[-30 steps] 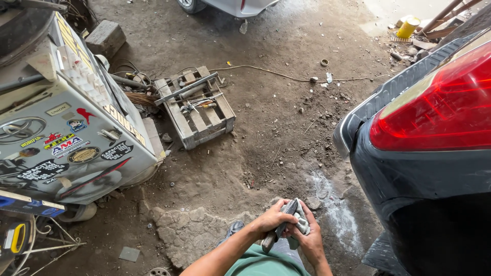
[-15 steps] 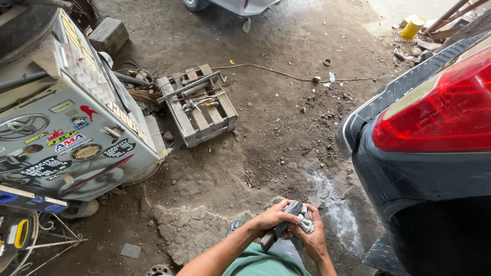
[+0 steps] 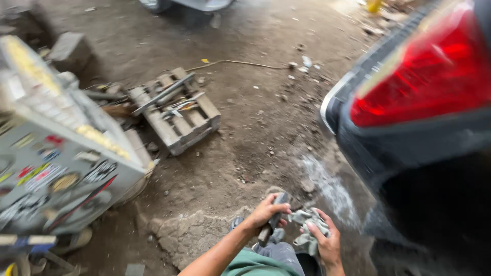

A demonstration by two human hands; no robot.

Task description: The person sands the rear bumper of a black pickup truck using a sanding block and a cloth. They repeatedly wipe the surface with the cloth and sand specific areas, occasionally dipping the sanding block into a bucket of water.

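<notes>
The left hand (image 3: 266, 212) is closing its fingers around a short, dark, blunt-ended hand tool (image 3: 273, 217), held low over the person's lap, while the right hand (image 3: 323, 240) is bunching a crumpled grey cloth rag (image 3: 307, 225) against it; this looks like wiping the tool down, and the next stroke calls for a firm hold while the rag slides. Around them lie cracked, dusty earth floor (image 3: 245, 133), a slatted wooden pallet (image 3: 176, 115), a sticker-covered grey metal cabinet (image 3: 61, 158) and a glossy red tail lamp (image 3: 424, 76).
</notes>
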